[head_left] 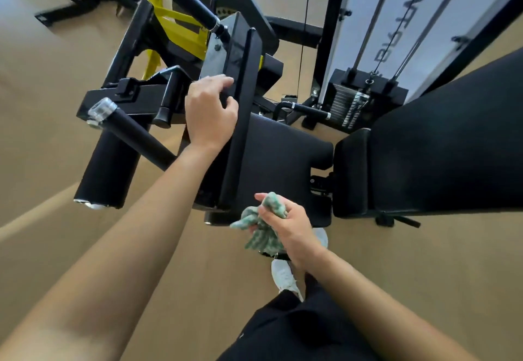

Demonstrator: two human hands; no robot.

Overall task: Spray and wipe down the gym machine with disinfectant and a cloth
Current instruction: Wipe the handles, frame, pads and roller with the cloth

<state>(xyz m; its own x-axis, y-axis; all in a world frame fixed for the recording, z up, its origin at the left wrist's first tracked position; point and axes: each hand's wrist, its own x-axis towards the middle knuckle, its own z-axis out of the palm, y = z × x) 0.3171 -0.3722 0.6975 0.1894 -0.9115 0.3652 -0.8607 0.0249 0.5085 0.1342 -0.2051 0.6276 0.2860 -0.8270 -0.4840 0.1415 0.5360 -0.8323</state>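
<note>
The black gym machine fills the middle of the head view, with its seat pad (283, 157) below a raised flat black pad (240, 111) standing on edge. My left hand (209, 111) grips the upper edge of that raised pad, fingers curled over it. My right hand (285, 225) holds a crumpled green-and-white cloth (260, 230) just off the near corner of the seat pad, not touching it. No spray bottle is in view.
A long black backrest (441, 148) lies to the right. A foam roller (107, 162) and bar handle (133, 131) stick out on the left. The weight stack (353, 106) and cables stand behind. My white shoe (285, 275) is on the tan floor.
</note>
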